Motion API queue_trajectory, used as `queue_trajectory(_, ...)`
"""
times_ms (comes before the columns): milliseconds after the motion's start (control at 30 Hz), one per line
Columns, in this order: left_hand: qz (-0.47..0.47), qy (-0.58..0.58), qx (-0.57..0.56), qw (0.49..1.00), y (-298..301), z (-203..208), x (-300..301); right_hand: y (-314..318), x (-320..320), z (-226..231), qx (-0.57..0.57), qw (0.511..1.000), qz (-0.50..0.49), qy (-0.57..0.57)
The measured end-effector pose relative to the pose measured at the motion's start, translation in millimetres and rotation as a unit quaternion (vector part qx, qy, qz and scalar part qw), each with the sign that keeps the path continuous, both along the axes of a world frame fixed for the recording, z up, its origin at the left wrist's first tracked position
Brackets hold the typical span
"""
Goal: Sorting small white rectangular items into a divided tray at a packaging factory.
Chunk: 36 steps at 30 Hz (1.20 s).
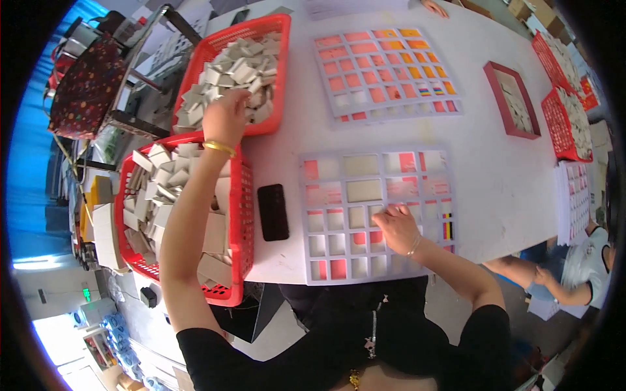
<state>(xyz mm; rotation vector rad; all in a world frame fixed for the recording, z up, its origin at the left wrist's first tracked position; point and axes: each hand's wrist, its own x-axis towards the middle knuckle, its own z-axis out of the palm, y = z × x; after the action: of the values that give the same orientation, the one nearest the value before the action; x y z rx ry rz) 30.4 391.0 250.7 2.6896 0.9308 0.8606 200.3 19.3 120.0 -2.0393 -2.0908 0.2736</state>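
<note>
My left hand [225,118] reaches over the far red basket [285,65], its fingers apart above a heap of pale grey-white flat blocks [238,70]. My right hand [399,231] is over the white compartment tray [378,281] nearest me. Its fingers are bent together at a pale block [375,214] in a middle compartment. Beside it, another pale block [356,217] fills a compartment, and two larger pale blocks [364,191] lie in wider compartments above. Other compartments show a pink, white or coloured printed base. The fingers partly hide the compartments under them.
A nearer red basket [245,260] of blocks stands under my left forearm. A black phone [272,212] lies between it and the tray. Beyond are stacked trays [391,98] with pink and orange compartments, and a dark red box [494,85]. More red baskets [554,124] stand right, near another person [580,280].
</note>
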Motion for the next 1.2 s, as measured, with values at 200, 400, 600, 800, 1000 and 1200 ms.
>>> queue_trajectory(200, 0.223, 0.304, -0.072, 0.923, 83, -30, -31, 74, 12, 39, 0.120, 0.990, 0.054, 0.059)
queue_trajectory(400, 0.322, 0.264, -0.135, 0.899, 69, -42, -18, 235, -5, 103, 0.276, 0.953, 0.062, 0.105)
queue_trajectory(600, 0.266, 0.212, -0.166, 0.926, 71, -48, -19, 359, -44, 76, 0.104, 0.994, -0.027, -0.016)
queue_trajectory(800, 0.291, 0.131, -0.094, 0.943, 59, -43, -18, 374, -42, 60, -0.009, 0.994, -0.080, -0.070)
queue_trajectory(1000, 0.278, 0.058, -0.111, 0.953, 59, -46, -22, 344, -33, 57, 0.273, 0.954, -0.043, 0.116)
queue_trajectory(1200, 0.160, -0.007, -0.020, 0.987, 83, -72, -35, 227, -21, 77, 0.257, 0.816, -0.147, 0.496)
